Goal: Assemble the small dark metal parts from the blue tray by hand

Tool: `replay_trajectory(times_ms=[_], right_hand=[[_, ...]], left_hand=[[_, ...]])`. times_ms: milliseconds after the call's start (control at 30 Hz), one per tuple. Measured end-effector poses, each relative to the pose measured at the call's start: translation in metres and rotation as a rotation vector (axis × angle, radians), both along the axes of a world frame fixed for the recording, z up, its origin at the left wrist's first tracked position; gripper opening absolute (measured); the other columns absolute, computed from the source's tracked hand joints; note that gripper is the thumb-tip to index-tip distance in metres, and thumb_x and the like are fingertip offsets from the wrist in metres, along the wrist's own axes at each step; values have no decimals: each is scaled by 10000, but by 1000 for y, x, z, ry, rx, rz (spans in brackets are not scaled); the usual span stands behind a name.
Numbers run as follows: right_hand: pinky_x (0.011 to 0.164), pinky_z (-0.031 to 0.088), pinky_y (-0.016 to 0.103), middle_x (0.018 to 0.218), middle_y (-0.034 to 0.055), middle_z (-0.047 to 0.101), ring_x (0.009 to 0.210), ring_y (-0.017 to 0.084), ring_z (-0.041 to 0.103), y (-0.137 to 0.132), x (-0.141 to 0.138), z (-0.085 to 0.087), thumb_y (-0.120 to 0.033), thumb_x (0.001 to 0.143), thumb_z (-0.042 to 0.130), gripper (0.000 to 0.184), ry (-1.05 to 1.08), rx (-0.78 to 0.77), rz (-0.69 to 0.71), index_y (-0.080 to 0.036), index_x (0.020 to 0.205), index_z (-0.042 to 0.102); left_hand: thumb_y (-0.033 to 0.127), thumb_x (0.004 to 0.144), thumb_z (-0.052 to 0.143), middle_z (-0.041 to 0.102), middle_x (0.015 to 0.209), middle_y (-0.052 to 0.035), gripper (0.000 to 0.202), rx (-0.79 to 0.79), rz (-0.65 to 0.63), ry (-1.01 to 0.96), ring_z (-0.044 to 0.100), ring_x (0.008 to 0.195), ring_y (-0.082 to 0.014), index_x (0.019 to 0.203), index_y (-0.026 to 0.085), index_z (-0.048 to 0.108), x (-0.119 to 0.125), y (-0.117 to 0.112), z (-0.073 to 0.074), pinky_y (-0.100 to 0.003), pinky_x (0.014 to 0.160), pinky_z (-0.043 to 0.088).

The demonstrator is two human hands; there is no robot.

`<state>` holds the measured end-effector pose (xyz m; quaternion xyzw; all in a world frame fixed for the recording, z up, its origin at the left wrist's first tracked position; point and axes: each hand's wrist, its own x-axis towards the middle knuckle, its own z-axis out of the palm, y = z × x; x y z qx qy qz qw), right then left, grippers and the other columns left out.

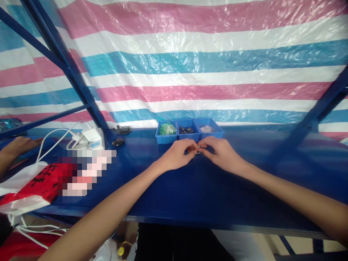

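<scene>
My left hand (181,154) and my right hand (220,153) meet over the blue table, fingertips pinched together. Between them is a small metallic-looking piece (198,148), too small to name, and both hands appear to grip it. Just behind the hands stand three blue bins in a row. The left bin (166,139) holds green and whitish small items, the middle bin (187,136) many small dark metal parts, and the right bin (216,135) a few pale, clear-looking pieces. My fingers hide part of the front of the bins.
At left lie a red and white bag (51,185), a white power strip (92,139) with cables, and a small black object (118,142). Another person's hand (23,146) shows at the far left. Blue frame posts (78,81) and a striped plastic sheet (203,65) bound the table (217,203).
</scene>
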<state>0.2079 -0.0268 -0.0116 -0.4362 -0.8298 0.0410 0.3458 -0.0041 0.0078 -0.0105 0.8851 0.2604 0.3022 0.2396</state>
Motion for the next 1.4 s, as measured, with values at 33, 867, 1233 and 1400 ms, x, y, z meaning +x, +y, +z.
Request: replay_trajectory(times_ms=[33, 867, 1233, 1400], right_hand=[[748, 491, 333, 907, 53, 737, 816, 216, 664, 0, 0, 1, -210, 907, 571, 123, 18, -25, -9, -213, 923, 693], [635, 475, 302, 800, 60, 747, 772, 201, 688, -8, -8, 15, -453, 832, 722, 308, 515, -623, 81, -169, 943, 676], [718, 529, 331, 861, 55, 724, 745, 180, 650, -5, -7, 8, -494, 882, 670, 315, 432, -512, 161, -181, 902, 700], [716, 528, 334, 861, 45, 733, 742, 195, 669, -6, -2, 6, -363, 965, 554, 219, 244, -321, 102, -209, 940, 708]], left_hand=[[178, 925, 567, 677, 914, -21, 112, 9, 0, 0, 644, 823, -143, 979, 187, 664, 0, 0, 0, -264, 737, 498], [373, 961, 627, 597, 785, 18, 221, 1, 42, -67, 542, 690, -109, 856, 182, 590, 2, 0, -3, -238, 634, 415], [392, 1043, 467, 583, 871, -10, 257, 270, 72, 65, 546, 739, -129, 919, 188, 560, -2, -10, 4, -259, 668, 413], [349, 1016, 487, 574, 949, -9, 172, 362, 76, 181, 531, 705, -114, 964, 196, 546, -3, -13, 6, -253, 631, 403]])
